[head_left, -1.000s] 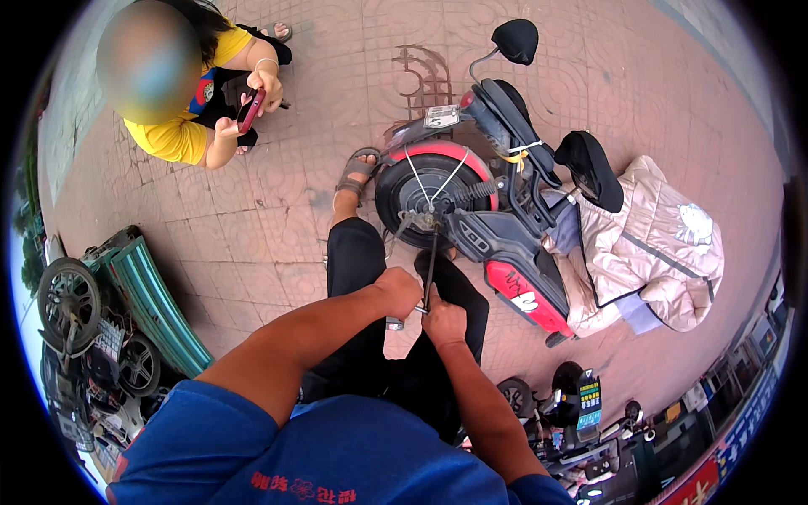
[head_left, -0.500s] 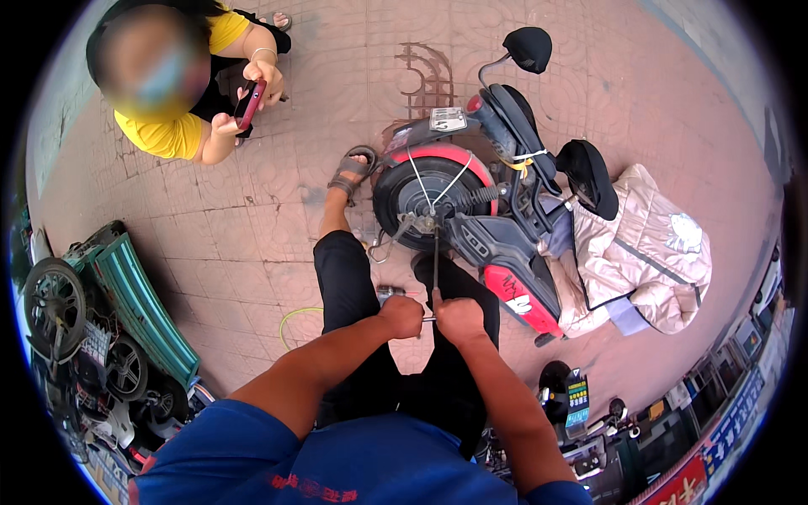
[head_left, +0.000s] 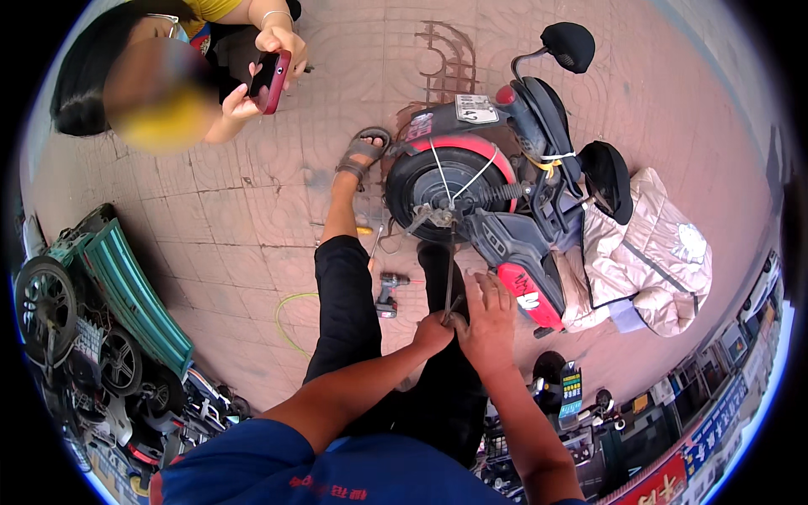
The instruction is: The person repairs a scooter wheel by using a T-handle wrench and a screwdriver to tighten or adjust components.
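Note:
A red and black scooter (head_left: pixel 497 244) lies on its side in front of me, its rear wheel (head_left: pixel 412 181) facing up. From the wheel hub, a long thin metal shaft of a T-handle wrench (head_left: pixel 449 269) runs toward me. My left hand (head_left: pixel 433 333) is closed around the handle end. Beside it, my right hand (head_left: pixel 491 324) has its fingers stretched out flat, its thumb near the handle. The far end of the shaft meets the hub, but exactly what it sits on is too small to make out.
A cordless drill (head_left: pixel 389 293) and a screwdriver (head_left: pixel 373 252) lie on the paving near my leg. At upper left, a person in yellow holds a red phone (head_left: pixel 273 82). A beige padded cover (head_left: pixel 644 248) drapes the scooter's front. Wheels and a green slatted bench (head_left: pixel 139 295) stand left.
Both hands have moved slightly right with the wrench handle turned. My right hand has loosened from its grip and straightened its fingers. The person with the phone has leaned closer.

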`<state>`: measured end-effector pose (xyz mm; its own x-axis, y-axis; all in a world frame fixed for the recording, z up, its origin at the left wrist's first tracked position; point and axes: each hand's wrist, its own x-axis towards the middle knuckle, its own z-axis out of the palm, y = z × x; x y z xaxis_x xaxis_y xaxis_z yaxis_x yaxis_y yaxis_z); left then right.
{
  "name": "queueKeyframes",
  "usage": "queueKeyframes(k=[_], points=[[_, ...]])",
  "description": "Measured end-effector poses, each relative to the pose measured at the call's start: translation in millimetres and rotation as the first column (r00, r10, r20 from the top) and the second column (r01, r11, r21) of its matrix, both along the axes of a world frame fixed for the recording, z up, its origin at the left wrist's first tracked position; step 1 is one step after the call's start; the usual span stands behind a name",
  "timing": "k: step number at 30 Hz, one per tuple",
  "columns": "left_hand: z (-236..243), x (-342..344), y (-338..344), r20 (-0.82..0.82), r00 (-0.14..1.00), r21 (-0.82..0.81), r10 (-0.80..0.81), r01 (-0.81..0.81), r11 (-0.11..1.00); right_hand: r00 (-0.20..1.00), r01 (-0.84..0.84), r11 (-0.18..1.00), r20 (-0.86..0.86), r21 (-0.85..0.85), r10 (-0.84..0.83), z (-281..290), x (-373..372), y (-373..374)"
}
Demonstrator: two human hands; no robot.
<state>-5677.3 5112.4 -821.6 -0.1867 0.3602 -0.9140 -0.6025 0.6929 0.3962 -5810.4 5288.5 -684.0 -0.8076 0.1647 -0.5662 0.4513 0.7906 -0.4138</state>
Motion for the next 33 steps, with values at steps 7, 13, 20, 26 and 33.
queueKeyframes(k=[7, 13, 20, 26, 33], points=[[-32, -11, -2, -0.202, 0.970, 0.523, -0.135, 0.223, 0.822, 0.479, 0.876, 0.479, 0.021, 0.056, -0.878, -53, 52, -74], [35, -123, -93, -0.393, 0.515, 0.051, -0.762, 0.839, 0.542, 0.288, 0.947, 0.253, -0.173, 0.198, -0.942, -99, 41, -89], [100, -66, -337, -0.227, -0.702, 0.121, -0.675, 0.667, -0.735, 0.884, 0.465, 0.759, -0.286, 0.455, -0.370, -99, 50, -86], [139, -141, -271, -0.299, -0.188, 0.332, -0.936, 0.899, -0.287, 0.800, 0.531, 0.665, -0.571, 0.526, -0.187, -106, 49, -36], [-29, -214, -51, -0.943, 0.079, 0.022, -0.323, 0.984, 0.177, 0.348, 0.740, 0.633, -0.935, 0.228, -0.070, -163, 83, -96]])
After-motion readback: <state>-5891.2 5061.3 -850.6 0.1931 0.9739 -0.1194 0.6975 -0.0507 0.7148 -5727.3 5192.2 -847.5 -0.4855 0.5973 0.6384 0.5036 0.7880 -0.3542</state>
